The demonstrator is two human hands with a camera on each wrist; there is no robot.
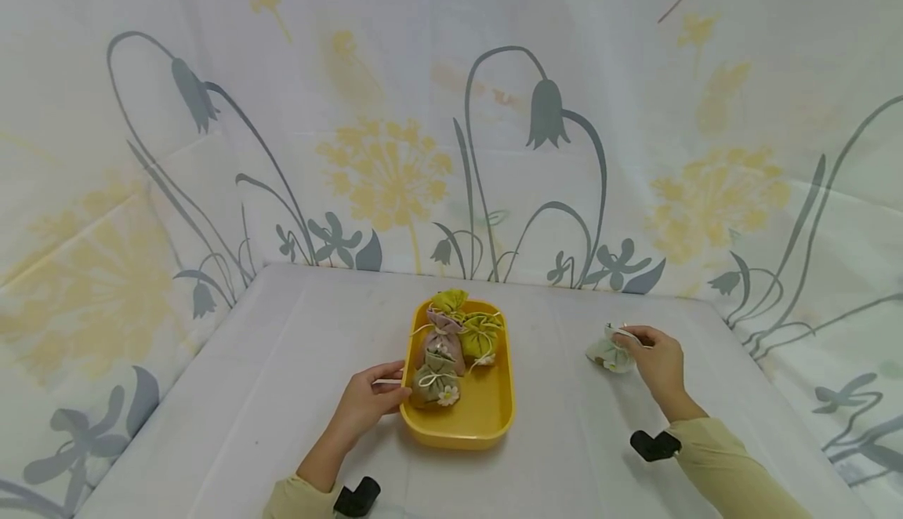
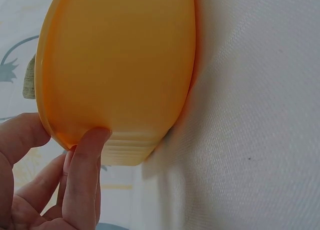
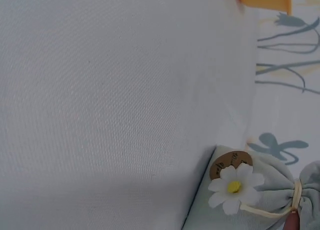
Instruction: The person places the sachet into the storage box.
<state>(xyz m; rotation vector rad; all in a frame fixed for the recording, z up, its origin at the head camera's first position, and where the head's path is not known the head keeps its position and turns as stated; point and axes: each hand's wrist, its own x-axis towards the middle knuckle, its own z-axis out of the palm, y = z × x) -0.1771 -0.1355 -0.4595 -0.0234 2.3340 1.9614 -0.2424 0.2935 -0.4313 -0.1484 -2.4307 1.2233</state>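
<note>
A yellow plastic tray (image 1: 487, 413) stands on the table with several small drawstring pouches in its left and far parts. My left hand (image 1: 367, 397) pinches its left rim, the thumb on one side and fingers against the outer wall (image 2: 120, 69). Nearest in the tray lies a grey-green pouch (image 1: 435, 386) with a white flower; behind it are a mauve pouch (image 1: 442, 336) and a yellow-green pouch (image 1: 481, 337). To the right, my right hand (image 1: 659, 358) pinches a pale green pouch (image 1: 608, 353) by its tied neck. A white flower (image 3: 235, 188) and brown tag show on that pouch.
A white cloth covers the table (image 1: 317, 323). Behind and at both sides hangs a flower-printed curtain (image 1: 423, 56). Black wrist devices sit at both cuffs, including one (image 1: 654, 445) at the right.
</note>
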